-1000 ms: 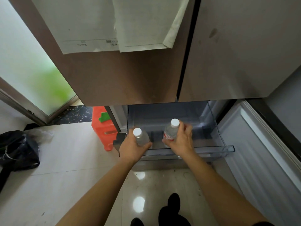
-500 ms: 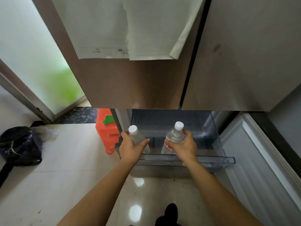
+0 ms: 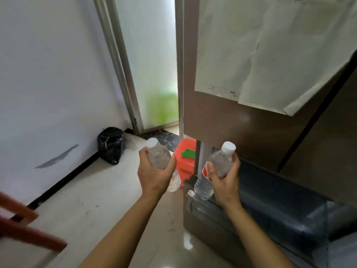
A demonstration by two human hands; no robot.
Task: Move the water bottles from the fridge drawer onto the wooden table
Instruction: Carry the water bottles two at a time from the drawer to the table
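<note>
My left hand grips a clear water bottle with a white cap, held above the tiled floor left of the fridge. A second clear bottle with a white cap and a red label is held in my right hand, over the left end of the open fridge drawer. Both bottles are tilted, caps pointing up and away from me. The drawer's inside looks dark and I see no other bottle in it. The wooden table is out of view apart from reddish-brown wooden bars at the lower left.
The brown fridge door with papers stuck on it rises to the right. An orange container stands beside the fridge, a black bag sits in the corner by a frosted glass door. A white wall runs along the left.
Both bottles have been lifted out of the drawer. My view has swung to the left, so the wall, glass door and wooden bars now show and the fridge sits at the right.
</note>
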